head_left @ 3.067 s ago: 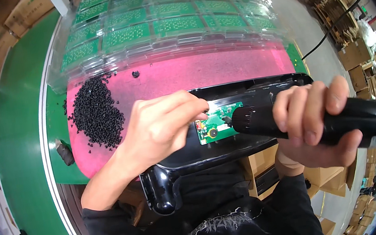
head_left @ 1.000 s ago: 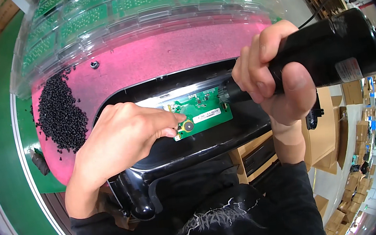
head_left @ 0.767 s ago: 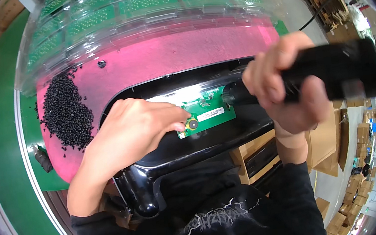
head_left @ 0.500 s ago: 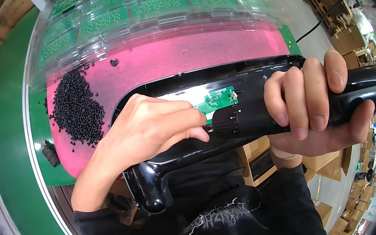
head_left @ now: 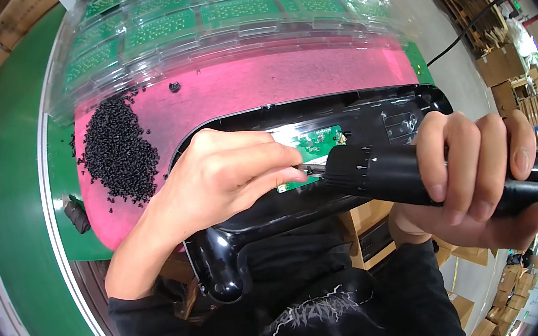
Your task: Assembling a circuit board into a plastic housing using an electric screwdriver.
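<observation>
A glossy black plastic housing (head_left: 369, 112) lies on a pink mat (head_left: 253, 89), with a small green circuit board (head_left: 316, 142) set inside it. My right hand (head_left: 471, 173) grips a black electric screwdriver (head_left: 383, 171) laid nearly level, its bit pointing left onto the board's near edge. My left hand (head_left: 229, 173) rests on the housing, its fingertips pinched at the bit's tip and pressing on the board. Whatever sits between those fingertips is hidden.
A heap of small black screws (head_left: 116, 153) lies on the mat's left part. Clear plastic trays of green circuit boards (head_left: 230, 18) are stacked behind the mat. A green table surface (head_left: 17, 219) runs along the left. Cardboard boxes (head_left: 504, 62) stand at the right.
The screwdriver has swung down from upright to nearly level and its bit now meets the board. My left fingers closed in around the bit's tip.
</observation>
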`<state>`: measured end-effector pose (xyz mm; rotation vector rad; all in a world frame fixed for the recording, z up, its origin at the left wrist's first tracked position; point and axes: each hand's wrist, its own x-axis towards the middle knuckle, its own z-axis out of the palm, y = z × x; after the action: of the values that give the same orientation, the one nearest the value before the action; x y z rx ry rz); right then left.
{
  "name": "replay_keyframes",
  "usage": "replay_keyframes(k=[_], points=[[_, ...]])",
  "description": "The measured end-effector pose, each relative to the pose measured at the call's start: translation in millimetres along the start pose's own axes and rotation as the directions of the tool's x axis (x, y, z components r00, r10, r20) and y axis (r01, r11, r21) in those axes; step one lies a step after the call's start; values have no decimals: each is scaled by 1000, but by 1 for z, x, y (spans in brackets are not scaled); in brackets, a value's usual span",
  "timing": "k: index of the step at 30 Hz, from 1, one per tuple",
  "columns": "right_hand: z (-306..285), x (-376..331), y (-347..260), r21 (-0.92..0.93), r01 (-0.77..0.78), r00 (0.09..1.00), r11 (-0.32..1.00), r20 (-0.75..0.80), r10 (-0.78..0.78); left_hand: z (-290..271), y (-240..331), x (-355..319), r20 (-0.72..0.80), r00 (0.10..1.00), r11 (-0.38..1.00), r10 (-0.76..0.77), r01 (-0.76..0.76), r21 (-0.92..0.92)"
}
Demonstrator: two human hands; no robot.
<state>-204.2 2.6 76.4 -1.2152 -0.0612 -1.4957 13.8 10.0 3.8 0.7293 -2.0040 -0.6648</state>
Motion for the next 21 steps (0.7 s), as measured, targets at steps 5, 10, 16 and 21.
replay_keyframes(k=[5, 10, 16, 21], points=[[0, -3, 14, -57, 0, 999, 998, 41, 2, 1, 0, 0, 14, 1000, 999, -22, 21, 28], [-5, 2, 23, -114, -64, 993, 991, 90, 74, 1, -4, 0, 5, 999, 992, -52, 51, 118], [-14, 2, 25, -175, -174, 972, 969, 125, 197, -2, -6, 0, 101, 987, 992, -124, 125, -7], [-9, 1, 13, -60, -120, 992, 991, 36, 122, 0, -2, 3, 86, 982, 974, -168, 179, -136]])
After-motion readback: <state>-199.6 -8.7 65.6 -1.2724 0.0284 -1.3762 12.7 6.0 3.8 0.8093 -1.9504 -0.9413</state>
